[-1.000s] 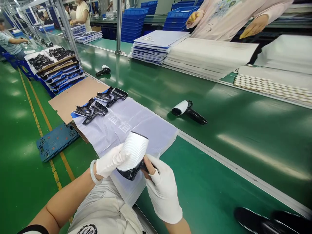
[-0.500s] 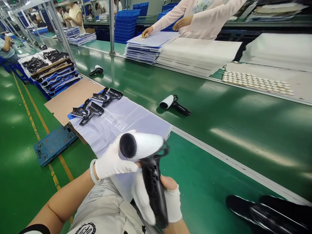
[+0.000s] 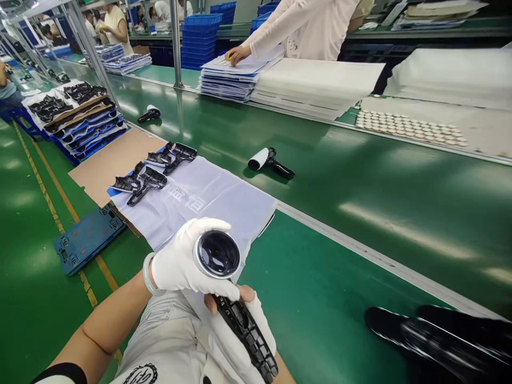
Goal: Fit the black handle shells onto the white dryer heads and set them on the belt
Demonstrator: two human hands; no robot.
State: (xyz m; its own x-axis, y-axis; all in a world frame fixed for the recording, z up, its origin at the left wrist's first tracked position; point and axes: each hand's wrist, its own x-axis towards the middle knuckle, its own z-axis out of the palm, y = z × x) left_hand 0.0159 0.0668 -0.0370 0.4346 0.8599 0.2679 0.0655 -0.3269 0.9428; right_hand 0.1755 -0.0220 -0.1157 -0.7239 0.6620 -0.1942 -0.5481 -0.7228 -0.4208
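Observation:
My gloved left hand [image 3: 176, 261] is closed round the white barrel of a hair dryer [image 3: 219, 254], whose round dark opening faces up towards me. Lower down, my right hand [image 3: 262, 322], in a glove with bare fingertips, grips the black handle, its ribbed inner side showing. The dryer is held tilted above my lap. Just beyond my hands lies a white sheet [image 3: 224, 186] with several black dryer shell halves [image 3: 148, 181] at its far left end.
Another hair dryer [image 3: 272, 162] lies on the green conveyor belt [image 3: 340, 176], and one more [image 3: 150, 114] farther left. Stacked trays of black parts [image 3: 86, 122] stand at left. Across the belt, a person in a pale top handles small round pieces on a sheet stack [image 3: 228, 85]. Glossy black objects [image 3: 432, 341] are at lower right.
The hair dryer in my hands has turned, bringing its round opening and the handle's inner side towards me. The nearer dryer on the belt has shifted left. The co-worker's arms have moved.

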